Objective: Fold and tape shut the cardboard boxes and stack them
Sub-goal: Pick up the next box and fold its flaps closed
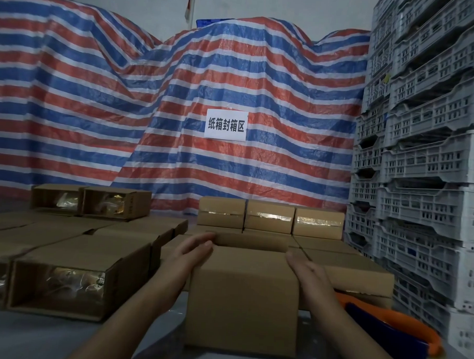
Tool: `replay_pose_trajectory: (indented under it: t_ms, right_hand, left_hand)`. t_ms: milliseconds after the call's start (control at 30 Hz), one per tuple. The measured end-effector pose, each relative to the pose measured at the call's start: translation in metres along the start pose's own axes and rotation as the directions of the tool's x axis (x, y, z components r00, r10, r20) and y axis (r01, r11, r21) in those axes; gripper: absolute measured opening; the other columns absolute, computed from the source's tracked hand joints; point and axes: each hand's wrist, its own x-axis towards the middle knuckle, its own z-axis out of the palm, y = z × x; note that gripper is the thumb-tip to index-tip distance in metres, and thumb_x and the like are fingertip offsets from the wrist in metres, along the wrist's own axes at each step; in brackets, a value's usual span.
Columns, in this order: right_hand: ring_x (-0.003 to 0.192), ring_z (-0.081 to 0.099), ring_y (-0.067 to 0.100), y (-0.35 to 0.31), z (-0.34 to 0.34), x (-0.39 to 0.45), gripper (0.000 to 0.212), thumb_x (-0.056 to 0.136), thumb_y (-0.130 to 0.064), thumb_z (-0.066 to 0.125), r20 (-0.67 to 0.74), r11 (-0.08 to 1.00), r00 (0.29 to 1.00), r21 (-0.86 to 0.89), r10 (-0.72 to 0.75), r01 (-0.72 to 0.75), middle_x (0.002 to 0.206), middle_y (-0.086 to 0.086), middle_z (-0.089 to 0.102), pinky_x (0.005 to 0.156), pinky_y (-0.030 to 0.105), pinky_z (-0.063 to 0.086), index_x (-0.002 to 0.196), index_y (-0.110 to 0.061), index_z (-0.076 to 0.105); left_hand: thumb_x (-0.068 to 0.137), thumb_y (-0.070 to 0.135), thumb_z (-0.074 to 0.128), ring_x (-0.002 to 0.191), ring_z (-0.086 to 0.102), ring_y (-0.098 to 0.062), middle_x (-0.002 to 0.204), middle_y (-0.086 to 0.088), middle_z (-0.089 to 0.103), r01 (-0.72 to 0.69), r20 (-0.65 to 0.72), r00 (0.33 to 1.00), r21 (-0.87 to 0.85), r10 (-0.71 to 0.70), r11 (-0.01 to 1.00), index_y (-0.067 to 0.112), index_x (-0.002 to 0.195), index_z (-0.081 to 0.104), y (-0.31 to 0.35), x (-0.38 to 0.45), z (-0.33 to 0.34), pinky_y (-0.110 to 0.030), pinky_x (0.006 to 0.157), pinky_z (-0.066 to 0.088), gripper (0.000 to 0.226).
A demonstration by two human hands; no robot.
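The cardboard box point(243, 296) is stood on the grey floor in front of the person, braced between both palms, probably to square it for folding. The left hand point(192, 252) is laid on its upper left edge, fingers nearly straight, fingertips at the open rim. The right hand point(306, 272) is pressed flat on the right side. Its contents cannot be seen. Taped boxes point(269, 217) are stacked behind; open boxes point(63, 285) on the left show shiny packets.

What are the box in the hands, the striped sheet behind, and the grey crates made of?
Box: plain brown cardboard, matte, going by its creased fold edge. Striped sheet: likely woven plastic tarpaulin, slightly glossy and crinkled. Grey crates: seemingly moulded plastic, with slotted walls.
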Motion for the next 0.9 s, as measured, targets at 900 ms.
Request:
replay_pose_trajectory:
  t_ms: [900]
  right_hand:
    - [0.104,0.065,0.017,0.003,0.000,0.011,0.038,0.101,-0.014,0.049,0.156,0.991,0.988,0.131,0.009,-0.030,0.129,-0.015,0.057,0.072,0.030,0.054,0.107,-0.040,0.076]
  left_hand:
    - [0.094,0.016,0.059,0.105,0.063,-0.028,0.115,-0.008,0.065,0.134,-0.159,0.977,-0.053,-0.141,0.990,0.019,0.109,0.067,-0.003,-0.004,0.012,-0.048,0.097,0.050,0.018]
